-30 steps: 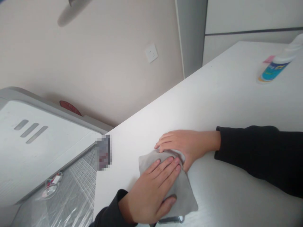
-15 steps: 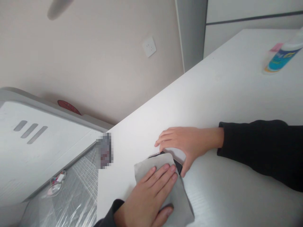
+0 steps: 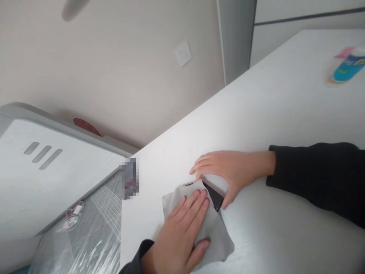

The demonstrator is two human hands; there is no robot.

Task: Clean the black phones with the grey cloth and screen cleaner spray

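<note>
My left hand (image 3: 179, 232) lies flat on a grey cloth (image 3: 221, 239), its fingers stretched out and pressing down. Beneath the cloth is a flat black device, apparently a phone (image 3: 213, 196), with a dark glossy face; only its far end shows and the rest is covered. My right hand (image 3: 225, 169) curves around that far end. Its thumb touches the right corner and its fingertips are at the left part of the edge, holding the phone against the white table (image 3: 256, 121).
A bottle with a blue label (image 3: 346, 68) stands at the far right of the table, by a pink item (image 3: 344, 52). To the left are a white slotted panel (image 3: 65, 182) and plastic-wrapped material (image 3: 94, 232). A wall socket (image 3: 183, 54) is beyond the table.
My left hand and the cloth have slid slightly back across the phone, baring more of its far right corner. My right hand keeps its hold. The whole view has shifted a little.
</note>
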